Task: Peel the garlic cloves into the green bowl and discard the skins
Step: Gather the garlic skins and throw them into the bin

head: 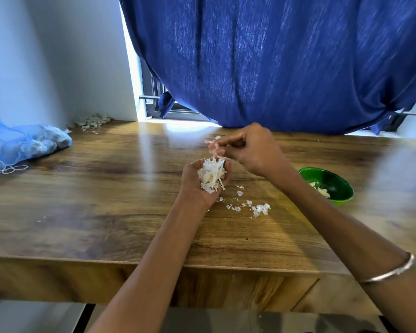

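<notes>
A: Where's the garlic?

B: I've got skins (212,175) heaped in my cupped left hand (203,182). Right hand (246,150) pinches a scrap just above it.

A: Bowl?

B: Green bowl (341,188) sits to the right, nearer my R hand, w/ peeled cloves (321,189) inside.

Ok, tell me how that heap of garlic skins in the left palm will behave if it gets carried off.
The garlic skins look thin and papery, so probably very light and floppy. Loose flakes on the table suggest bits will drop from the cupped left hand.
</notes>
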